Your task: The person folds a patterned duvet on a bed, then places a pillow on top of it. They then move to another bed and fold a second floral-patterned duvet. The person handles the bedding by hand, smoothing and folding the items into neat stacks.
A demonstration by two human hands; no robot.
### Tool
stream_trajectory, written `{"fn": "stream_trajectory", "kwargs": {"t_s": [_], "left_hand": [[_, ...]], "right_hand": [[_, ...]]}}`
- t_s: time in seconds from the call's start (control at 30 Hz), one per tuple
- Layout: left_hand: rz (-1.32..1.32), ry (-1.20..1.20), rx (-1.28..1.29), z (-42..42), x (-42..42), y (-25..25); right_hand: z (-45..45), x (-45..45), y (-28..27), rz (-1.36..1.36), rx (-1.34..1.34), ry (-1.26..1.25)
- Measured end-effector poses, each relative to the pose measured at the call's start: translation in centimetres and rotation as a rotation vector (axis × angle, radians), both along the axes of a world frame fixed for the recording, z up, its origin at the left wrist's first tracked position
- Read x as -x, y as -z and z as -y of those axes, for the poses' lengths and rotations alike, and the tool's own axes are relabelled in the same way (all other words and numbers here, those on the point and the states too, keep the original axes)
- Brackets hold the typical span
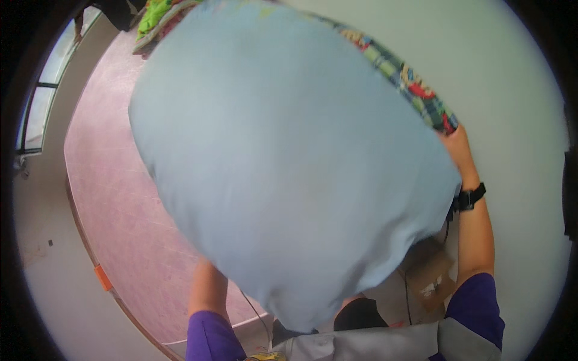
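Note:
A large light-blue pillow or cushion (289, 149) fills the middle of the head view, held up before me. Along its upper right edge runs cloth with a colourful cartoon print (420, 90), perhaps its other side. My right hand (457, 143) grips that printed edge at the right; a black watch is on the wrist. My left forearm passes behind the lower left of the pillow, and the left hand is hidden behind it. Beyond the pillow lies a bed or mattress with a pink surface (104, 180).
Bright green patterned fabric (156, 18) is heaped at the bed's far end. A cardboard box (429, 275) stands on the floor at lower right, near dark cables. A pale wall (519, 135) rises on the right, and a window (43, 108) is at far left.

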State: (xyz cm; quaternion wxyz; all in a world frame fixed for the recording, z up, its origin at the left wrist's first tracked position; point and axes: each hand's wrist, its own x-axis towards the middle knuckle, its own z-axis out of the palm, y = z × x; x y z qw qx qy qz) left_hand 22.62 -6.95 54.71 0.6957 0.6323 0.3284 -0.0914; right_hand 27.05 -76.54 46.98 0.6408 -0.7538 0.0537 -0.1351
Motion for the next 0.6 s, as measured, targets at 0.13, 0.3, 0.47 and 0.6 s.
{"fn": "stream_trajectory", "kwargs": {"t_s": [0.13, 0.3, 0.47, 0.6], "left_hand": [[-0.022, 0.003, -0.048, -0.2, -5.2, -5.9], [-0.001, -0.055, -0.065, 2.4, -3.6, -10.5], [-0.192, 0.058, 0.106, 8.5, 5.2, -7.3], [-0.255, 0.317, 0.286, 14.4, 9.2, -2.4]], "right_hand": [[-3.5, -2.4, -5.7, -0.218, -0.051, 0.074], [-4.9, -5.8, -3.2, -0.364, 0.048, -0.056], [-3.8, -3.6, -2.7, -0.358, 0.141, -0.084], [4.8, -1.4, 1.0, -0.431, 0.170, -0.085]]}}
